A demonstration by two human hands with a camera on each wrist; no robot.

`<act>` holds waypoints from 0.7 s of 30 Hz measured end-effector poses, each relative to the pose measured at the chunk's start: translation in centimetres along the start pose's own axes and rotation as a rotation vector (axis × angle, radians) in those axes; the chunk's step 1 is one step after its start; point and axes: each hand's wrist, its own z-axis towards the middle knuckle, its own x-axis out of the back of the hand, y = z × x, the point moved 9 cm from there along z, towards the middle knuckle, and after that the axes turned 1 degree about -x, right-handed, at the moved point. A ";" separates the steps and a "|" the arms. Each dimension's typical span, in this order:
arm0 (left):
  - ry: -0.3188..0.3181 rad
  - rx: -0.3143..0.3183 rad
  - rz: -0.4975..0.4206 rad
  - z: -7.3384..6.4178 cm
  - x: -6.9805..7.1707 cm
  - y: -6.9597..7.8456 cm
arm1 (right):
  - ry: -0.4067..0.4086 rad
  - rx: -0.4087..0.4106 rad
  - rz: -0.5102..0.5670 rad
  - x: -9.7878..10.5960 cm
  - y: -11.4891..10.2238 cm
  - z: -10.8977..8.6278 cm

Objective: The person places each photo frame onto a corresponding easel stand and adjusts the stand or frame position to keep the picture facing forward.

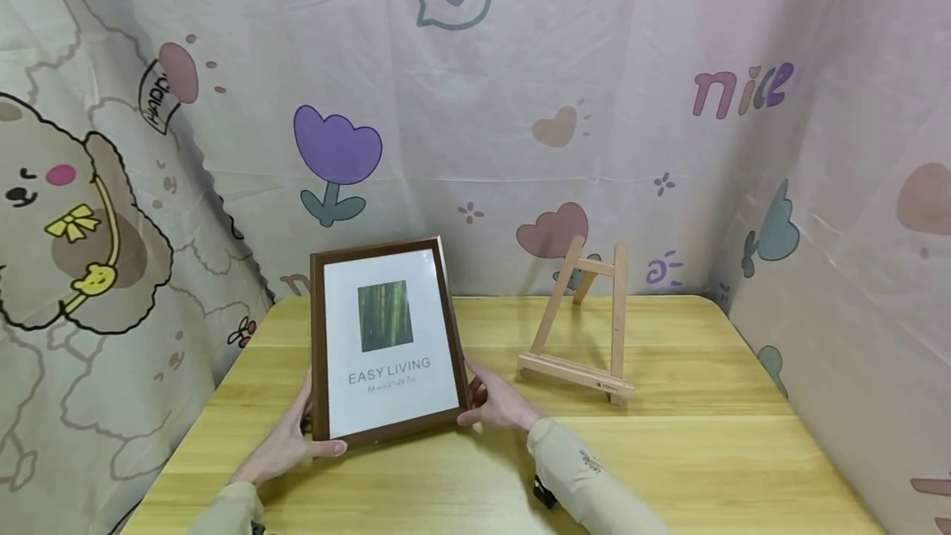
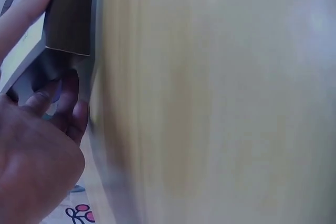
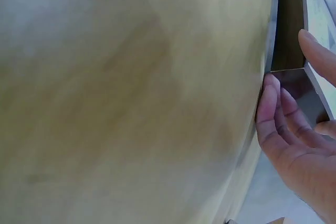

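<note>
A brown picture frame [image 1: 392, 341] with a white insert, a small green bamboo picture and the words EASY LIVING stands tilted back over the table. My left hand [image 1: 286, 440] grips its lower left corner, thumb across the bottom front edge. At the lower right corner my right hand [image 1: 496, 397] grips it too, thumb on the front. In the left wrist view, the fingers [image 2: 67, 100] curl behind the frame's side. The right wrist view shows fingers [image 3: 268, 103] tucked under the corner. To the right, a small light wooden easel [image 1: 578, 370] stands on the table.
The light wood-grain table [image 1: 691, 452] reaches back to a printed cloth [image 1: 461, 155] with flowers and hearts. More printed cloth hangs along the left and right sides. The easel stands a short way from my right hand.
</note>
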 end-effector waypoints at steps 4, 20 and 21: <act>0.010 -0.028 -0.012 0.1 -0.1 0.5 | 0.016 0.003 0.020 0.3 -0.3 -0.2; 0.106 -0.166 0.032 0.2 0.5 3.2 | 0.072 0.073 0.101 1.4 -1.2 0.1; 0.114 -0.182 0.019 0.2 0.5 3.5 | 0.080 0.071 0.105 1.5 -1.3 0.1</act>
